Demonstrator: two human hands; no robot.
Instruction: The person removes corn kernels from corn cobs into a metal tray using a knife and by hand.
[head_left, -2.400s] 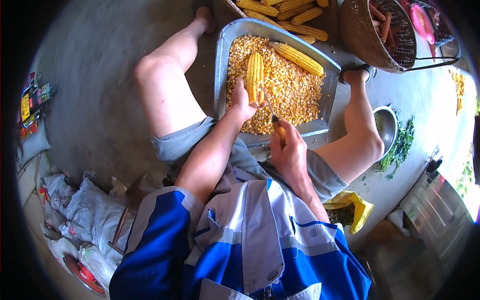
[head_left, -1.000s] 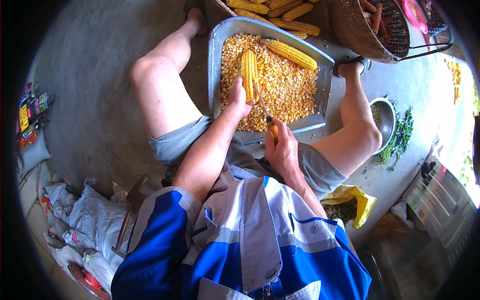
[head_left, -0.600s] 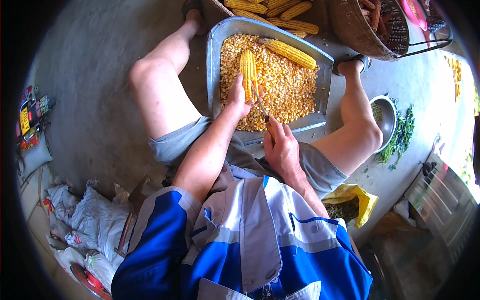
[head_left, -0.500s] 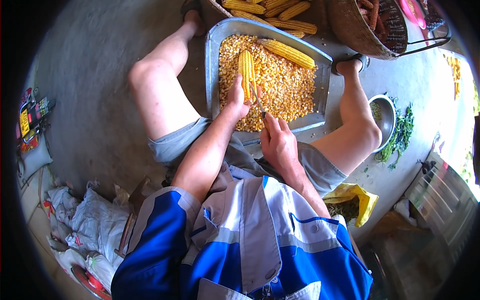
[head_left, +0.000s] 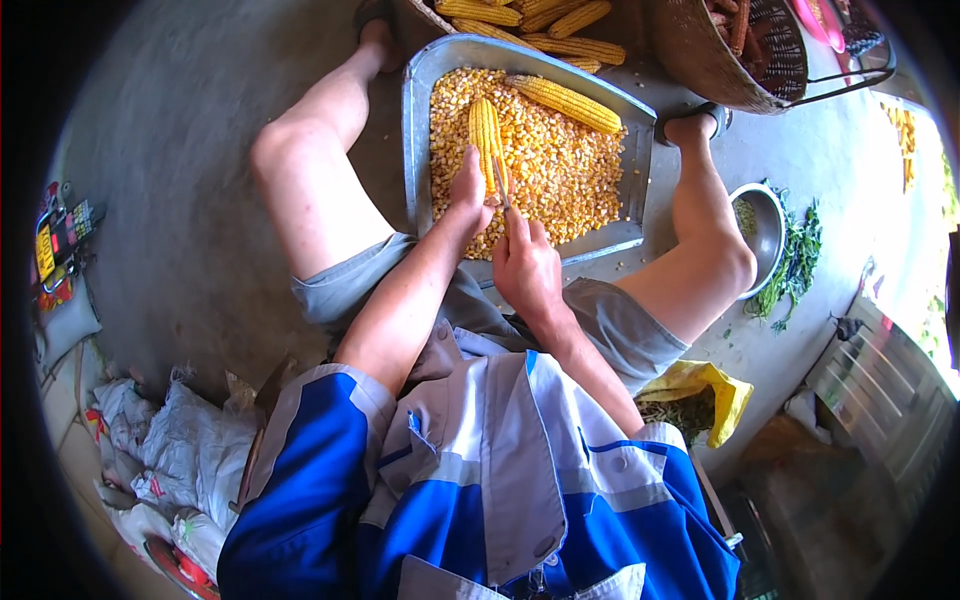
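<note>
My left hand is closed round the lower part of a yellow corn cob, held pointing away from me over a metal scoop-shaped pan. In my right hand is a thin metal tool, gripped by its handle. Its narrow blade lies against the right side of the cob, near my left fingers; the exact tip is hard to make out. Loose corn kernels cover the pan's floor. A second whole corn cob rests on the kernels at the far right side.
Beyond the pan lie several corn cobs. A wicker basket with reddish bare cobs stands at the far right. Right of my leg are a metal bowl and green leaves. A yellow sack and white sacks lie nearer me.
My right hand has moved slightly left and closer to the cob, and the tool now stands steeper along its side. The whole view has shifted slightly.
</note>
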